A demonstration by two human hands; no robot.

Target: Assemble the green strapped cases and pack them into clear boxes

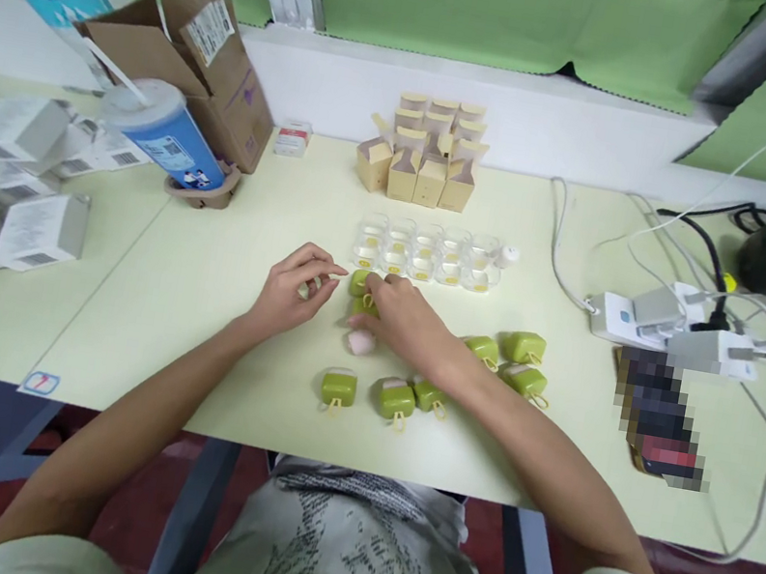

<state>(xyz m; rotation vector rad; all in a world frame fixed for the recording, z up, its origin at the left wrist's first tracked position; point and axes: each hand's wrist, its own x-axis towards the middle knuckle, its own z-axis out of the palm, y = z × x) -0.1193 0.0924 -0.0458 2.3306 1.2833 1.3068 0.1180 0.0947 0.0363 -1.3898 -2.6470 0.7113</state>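
Observation:
My right hand [407, 316] is closed around a small green case [366, 305] with a yellow loop, partly hidden by the fingers. Just beyond it, a second green case [358, 281] touches the fingertips. A pale pink rounded piece [360, 342] lies below that hand. To the left, my left hand [298, 290] hovers with thumb and fingers apart, its fingertips close to the second case and nothing visible between them. Nearer me stand more green cases with loops, among them one case [339, 387] at the front; several others sit under and beyond my right forearm.
Clear lidded cups [425, 253] stand in two rows beyond my hands, a small white bottle [507, 256] beside them. Open cardboard boxes [430, 182] are at the back. A wipes canister [173, 139] and white boxes [44, 230] are left; a phone [660, 412] and power strip [631, 319] right.

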